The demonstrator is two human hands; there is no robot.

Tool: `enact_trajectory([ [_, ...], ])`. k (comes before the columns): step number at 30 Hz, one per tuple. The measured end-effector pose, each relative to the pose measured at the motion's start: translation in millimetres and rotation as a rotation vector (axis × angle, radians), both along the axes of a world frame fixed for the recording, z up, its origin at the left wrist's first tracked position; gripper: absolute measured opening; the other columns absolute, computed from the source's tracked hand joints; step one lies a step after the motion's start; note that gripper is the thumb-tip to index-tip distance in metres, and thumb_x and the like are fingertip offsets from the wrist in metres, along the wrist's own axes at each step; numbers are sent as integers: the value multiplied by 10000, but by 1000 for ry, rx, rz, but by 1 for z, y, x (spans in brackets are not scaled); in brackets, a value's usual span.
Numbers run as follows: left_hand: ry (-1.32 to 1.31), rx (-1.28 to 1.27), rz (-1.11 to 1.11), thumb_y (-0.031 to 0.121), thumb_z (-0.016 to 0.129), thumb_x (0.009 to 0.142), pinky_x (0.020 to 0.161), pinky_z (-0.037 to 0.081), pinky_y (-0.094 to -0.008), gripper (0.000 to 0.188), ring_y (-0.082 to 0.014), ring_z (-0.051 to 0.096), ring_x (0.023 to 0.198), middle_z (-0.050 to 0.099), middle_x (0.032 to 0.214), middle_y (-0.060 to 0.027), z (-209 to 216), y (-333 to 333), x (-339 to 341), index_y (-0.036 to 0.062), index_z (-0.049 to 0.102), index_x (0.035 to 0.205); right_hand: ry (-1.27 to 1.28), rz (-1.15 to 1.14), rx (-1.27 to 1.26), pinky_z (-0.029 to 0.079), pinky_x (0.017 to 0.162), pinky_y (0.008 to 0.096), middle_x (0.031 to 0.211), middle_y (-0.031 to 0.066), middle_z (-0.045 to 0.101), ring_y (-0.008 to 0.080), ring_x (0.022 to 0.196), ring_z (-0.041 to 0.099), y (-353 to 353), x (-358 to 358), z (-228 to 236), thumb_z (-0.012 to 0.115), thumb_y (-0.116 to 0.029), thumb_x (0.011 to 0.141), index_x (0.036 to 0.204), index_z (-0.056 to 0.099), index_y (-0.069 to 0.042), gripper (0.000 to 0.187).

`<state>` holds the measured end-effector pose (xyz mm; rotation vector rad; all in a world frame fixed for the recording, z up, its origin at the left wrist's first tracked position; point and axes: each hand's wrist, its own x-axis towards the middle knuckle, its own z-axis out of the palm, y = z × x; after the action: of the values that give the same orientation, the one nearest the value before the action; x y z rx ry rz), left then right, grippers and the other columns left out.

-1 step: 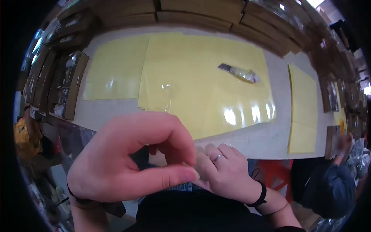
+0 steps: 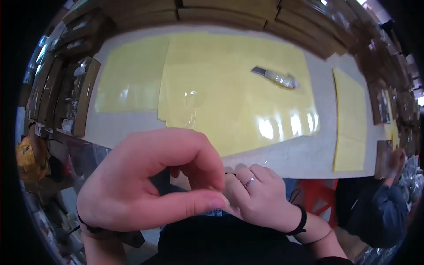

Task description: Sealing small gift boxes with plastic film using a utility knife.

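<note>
My left hand (image 2: 119,190) is raised in front of me, thumb and forefinger tips pressed together in a pinch beside my right hand. Whatever sits between those tips is too small to make out. My right hand (image 2: 260,196) is closed with its fingers curled in, touching or nearly touching the left fingertips; its palm and anything inside it are hidden. Beyond both hands, large glossy yellow sheets (image 2: 225,70) overlap on the pale table (image 2: 132,126). On them lies a cutting blade (image 2: 278,78) with a handle wrapped in clear material.
Another yellow sheet (image 2: 351,128) lies along the table's right side. Brown boxes (image 2: 229,17) line the far edge, and open-fronted boxes (image 2: 90,95) stand at the left. A red stool (image 2: 316,194) is below the right edge. Another person (image 2: 375,212) sits at the far right.
The view has shifted slightly, so the table and sheets sit a little higher in the picture. Both hands keep nearly the same pose.
</note>
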<state>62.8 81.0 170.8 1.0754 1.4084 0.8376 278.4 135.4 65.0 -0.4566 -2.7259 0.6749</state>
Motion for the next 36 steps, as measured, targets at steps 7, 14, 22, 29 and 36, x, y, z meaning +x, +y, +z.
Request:
enact_trajectory([
  [7,49,-10,-113,1,787,688,671,435,-266,179,-157,605,745,638,802,-63,-28,-2,-2,13,665,819,120,-28,-25,437,533,293,756,61,524,212,638,548,12,13,4,802,-389,693,917,640,-29,454],
  [14,81,-33,-194,-14,760,718,690,466,-265,168,-152,619,768,639,822,-53,-42,-3,1,25,654,842,129,-65,-96,415,511,304,731,56,495,212,597,517,14,17,4,824,-383,649,909,634,-30,478],
  [22,195,-68,-160,-18,748,730,648,449,-285,170,-136,584,724,596,789,-31,-41,-3,16,31,619,829,113,-41,-103,406,516,305,745,62,471,212,615,503,13,14,4,813,-371,647,920,624,-16,486],
  [29,742,269,-202,84,791,729,645,468,-338,289,-225,569,692,594,845,-72,-62,-25,29,37,601,941,134,-38,-83,415,521,305,752,68,485,218,623,514,13,14,-2,810,-353,644,920,622,-4,483],
  [36,860,160,-64,186,798,732,720,503,-352,622,-277,602,812,610,1048,-121,-67,-26,28,53,497,1260,105,22,-61,432,542,287,764,51,494,200,665,537,12,14,0,802,-336,609,928,633,-23,477],
])
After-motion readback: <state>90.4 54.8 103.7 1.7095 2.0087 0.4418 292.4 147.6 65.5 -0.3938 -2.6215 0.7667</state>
